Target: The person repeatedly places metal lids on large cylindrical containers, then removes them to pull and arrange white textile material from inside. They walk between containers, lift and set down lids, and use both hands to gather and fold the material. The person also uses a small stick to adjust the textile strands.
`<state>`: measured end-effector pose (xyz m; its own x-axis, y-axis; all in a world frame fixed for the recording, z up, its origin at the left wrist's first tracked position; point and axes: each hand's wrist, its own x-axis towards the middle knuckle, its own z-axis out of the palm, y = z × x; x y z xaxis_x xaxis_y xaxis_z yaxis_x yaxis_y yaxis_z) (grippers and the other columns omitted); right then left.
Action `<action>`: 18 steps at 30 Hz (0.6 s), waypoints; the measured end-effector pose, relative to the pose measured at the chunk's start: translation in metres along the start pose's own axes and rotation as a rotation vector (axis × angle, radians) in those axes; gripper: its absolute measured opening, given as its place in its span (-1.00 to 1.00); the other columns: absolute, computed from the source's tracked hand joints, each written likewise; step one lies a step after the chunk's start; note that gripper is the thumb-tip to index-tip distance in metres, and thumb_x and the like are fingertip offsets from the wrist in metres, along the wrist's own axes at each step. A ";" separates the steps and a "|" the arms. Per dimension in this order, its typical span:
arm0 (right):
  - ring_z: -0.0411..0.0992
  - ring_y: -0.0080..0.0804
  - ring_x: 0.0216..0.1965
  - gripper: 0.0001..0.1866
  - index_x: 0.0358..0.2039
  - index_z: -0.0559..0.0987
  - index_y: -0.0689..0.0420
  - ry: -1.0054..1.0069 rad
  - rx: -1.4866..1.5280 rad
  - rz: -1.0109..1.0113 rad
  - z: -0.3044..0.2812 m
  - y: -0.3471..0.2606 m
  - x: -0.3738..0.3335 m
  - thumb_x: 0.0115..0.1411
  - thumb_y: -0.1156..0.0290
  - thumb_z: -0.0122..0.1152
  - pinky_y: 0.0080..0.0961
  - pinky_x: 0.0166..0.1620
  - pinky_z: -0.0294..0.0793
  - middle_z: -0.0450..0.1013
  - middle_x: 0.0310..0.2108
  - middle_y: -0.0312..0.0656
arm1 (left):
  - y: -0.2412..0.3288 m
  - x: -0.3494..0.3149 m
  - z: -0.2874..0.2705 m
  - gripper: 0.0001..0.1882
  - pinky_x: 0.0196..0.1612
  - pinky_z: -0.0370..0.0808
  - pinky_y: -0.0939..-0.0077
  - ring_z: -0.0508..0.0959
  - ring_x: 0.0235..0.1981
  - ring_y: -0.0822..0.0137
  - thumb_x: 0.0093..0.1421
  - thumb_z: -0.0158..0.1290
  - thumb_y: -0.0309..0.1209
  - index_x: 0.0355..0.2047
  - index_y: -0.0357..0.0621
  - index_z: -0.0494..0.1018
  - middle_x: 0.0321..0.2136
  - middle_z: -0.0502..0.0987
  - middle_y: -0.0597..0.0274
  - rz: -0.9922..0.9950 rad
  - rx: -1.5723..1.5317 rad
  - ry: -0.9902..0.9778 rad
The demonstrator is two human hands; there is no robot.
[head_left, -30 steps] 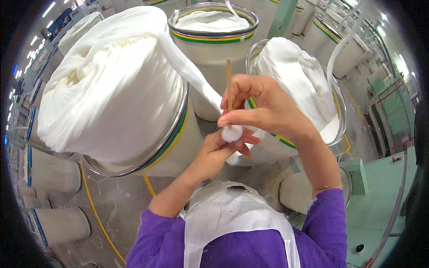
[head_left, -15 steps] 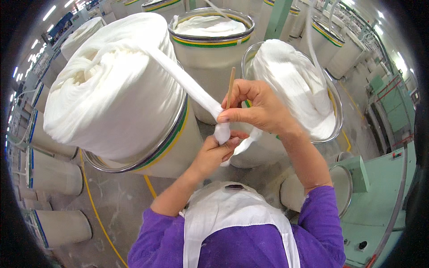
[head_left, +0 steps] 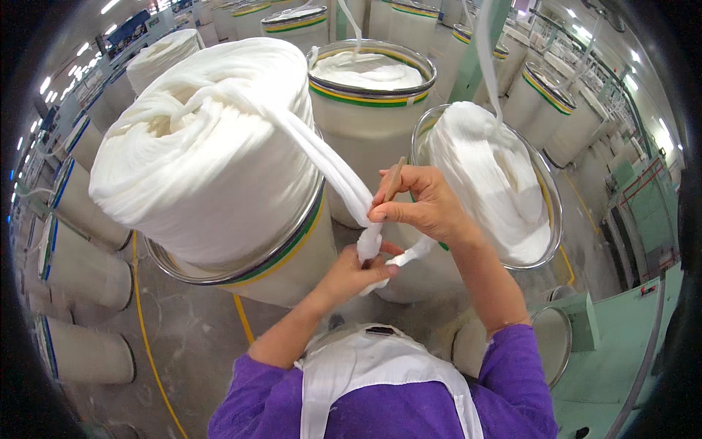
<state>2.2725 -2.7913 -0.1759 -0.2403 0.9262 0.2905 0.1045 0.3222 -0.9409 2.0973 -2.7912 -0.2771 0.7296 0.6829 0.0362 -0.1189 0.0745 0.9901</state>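
Note:
A thin wooden stick (head_left: 395,178) is pinched between the thumb and fingers of my right hand (head_left: 418,201), pointing up. Just below, my left hand (head_left: 360,271) is closed around a bunched piece of white sliver (head_left: 369,240). From there a thick strand of sliver (head_left: 329,162) runs up left to a tall coil of sliver (head_left: 212,146) heaped above a large can (head_left: 281,267). Another strand end (head_left: 415,251) trails out to the right of my left fingers. The stick's lower end is partly hidden by fibre and fingers.
At the right stands a can with a loose sliver heap (head_left: 486,183); a fuller-rimmed can (head_left: 369,77) is behind. A green post (head_left: 479,58) rises between cans. Green machine housing (head_left: 621,344) lies at lower right. More cans (head_left: 91,351) line the left, beside yellow floor lines (head_left: 150,344).
The view has shifted, so the cans sit lower in the picture. The stick leans more to the right, and the sliver between my hands looks thinner and more twisted.

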 end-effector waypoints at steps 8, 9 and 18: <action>0.41 -0.36 0.02 -0.80 -0.51 0.57 0.15 0.166 -0.101 -0.214 0.005 0.011 0.016 0.02 0.38 0.47 -0.37 0.07 0.34 0.53 -0.13 -0.10 | 0.004 0.003 -0.004 -0.60 -0.58 -0.03 0.64 0.05 -0.68 0.60 0.44 -0.23 -0.17 -0.11 -0.18 0.51 -0.71 0.08 0.56 -0.196 -0.072 -0.134; 0.43 -0.36 0.01 -0.81 -0.49 0.58 0.15 0.204 -0.064 -0.212 0.003 0.010 0.020 0.05 0.37 0.45 -0.36 0.10 0.33 0.53 -0.14 -0.09 | 0.003 0.004 -0.005 -0.60 -0.59 -0.04 0.63 0.04 -0.69 0.60 0.44 -0.23 -0.16 -0.11 -0.18 0.50 -0.71 0.08 0.56 -0.211 -0.060 -0.123; 0.51 -0.33 -0.10 -0.71 -0.14 0.58 0.06 0.450 0.691 -0.771 -0.075 -0.058 -0.011 0.29 0.13 0.16 -0.39 -0.01 0.48 0.54 -0.07 -0.13 | -0.069 -0.016 -0.007 -0.46 -0.65 -0.05 0.63 -0.02 -0.72 0.61 0.46 -0.32 -0.01 -0.09 -0.22 0.48 -0.74 0.03 0.57 -0.490 -0.013 -0.096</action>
<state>2.3412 -2.8061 -0.1115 0.3747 0.5582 0.7403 -0.5115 0.7904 -0.3371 2.0892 -2.8027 -0.3469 0.7608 0.4951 -0.4197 0.2451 0.3795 0.8921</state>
